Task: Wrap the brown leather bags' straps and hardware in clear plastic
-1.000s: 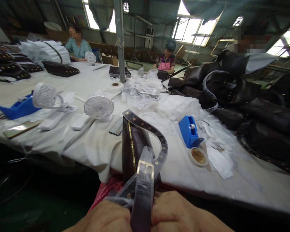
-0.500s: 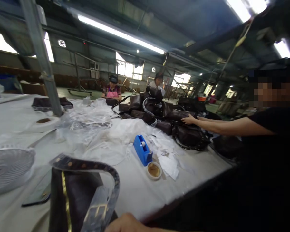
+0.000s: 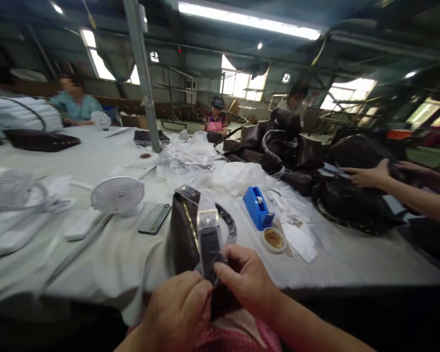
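Left hand (image 3: 181,303) closed, apparently pinching the near end of the wrapped strap (image 3: 209,242), which runs near to far. Dark bag (image 3: 179,234) just beyond, at the near edge of the table (image 3: 337,269); right hand (image 3: 247,276), nearer the buckle (image 3: 208,218), pinches the strap.

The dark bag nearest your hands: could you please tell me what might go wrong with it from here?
The clear plastic on the strap could wrinkle or tear where the left hand and right hand grip. The dark bag is close to the front edge of the table, so a tug might tip it. The phone beside it could get knocked.
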`<state>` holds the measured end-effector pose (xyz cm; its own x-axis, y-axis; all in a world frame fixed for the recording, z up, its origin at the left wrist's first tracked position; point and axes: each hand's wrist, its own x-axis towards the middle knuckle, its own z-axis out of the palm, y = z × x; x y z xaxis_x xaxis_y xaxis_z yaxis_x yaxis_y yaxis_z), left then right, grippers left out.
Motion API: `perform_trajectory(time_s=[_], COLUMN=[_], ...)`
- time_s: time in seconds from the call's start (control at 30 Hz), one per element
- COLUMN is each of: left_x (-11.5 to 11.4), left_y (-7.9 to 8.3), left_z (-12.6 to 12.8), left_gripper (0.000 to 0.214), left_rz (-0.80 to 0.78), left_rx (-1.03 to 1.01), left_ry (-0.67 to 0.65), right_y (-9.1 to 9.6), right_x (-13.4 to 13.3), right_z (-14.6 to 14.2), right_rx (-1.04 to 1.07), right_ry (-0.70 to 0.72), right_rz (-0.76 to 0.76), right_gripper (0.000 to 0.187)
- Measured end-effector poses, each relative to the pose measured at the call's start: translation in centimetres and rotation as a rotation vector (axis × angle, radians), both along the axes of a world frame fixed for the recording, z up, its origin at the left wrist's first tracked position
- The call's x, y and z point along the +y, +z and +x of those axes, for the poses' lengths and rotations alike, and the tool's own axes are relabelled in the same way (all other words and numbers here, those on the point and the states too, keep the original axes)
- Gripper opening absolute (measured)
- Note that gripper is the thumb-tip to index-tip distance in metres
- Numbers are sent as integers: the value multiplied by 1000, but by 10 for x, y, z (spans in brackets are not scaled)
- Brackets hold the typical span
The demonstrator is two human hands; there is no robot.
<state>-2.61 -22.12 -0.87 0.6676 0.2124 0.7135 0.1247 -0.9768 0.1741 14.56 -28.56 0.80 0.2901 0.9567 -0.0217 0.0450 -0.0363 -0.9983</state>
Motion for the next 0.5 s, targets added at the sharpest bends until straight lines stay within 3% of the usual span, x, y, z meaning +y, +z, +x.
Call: perform_trajectory(time_s=[0.17,0.2,0.27,0.4,0.5], left_x=[-13,-15,-18,-20,-16], left_y=[-3,-4,-6,-4,-2], left_z=[-9,-10,-11,-1,10], left_gripper=[9,15,25,8,14], left_rz=[-257,-293,-322,-347,-364], left_rx=[31,34,66,77,41], left_ry=[-33,-17,43,116,124], right_y=[-11,-10,-7,-2,-2], right_x=[-12,-13,-11,-6,-5], right_z=[2,2,3,8,15], right_rx=[59,78,87,79,117], right_ry=[22,11,-14,-27,4], right_rz=[-49,-48,-15,72,112], right_gripper=[31,32,32,27,22])
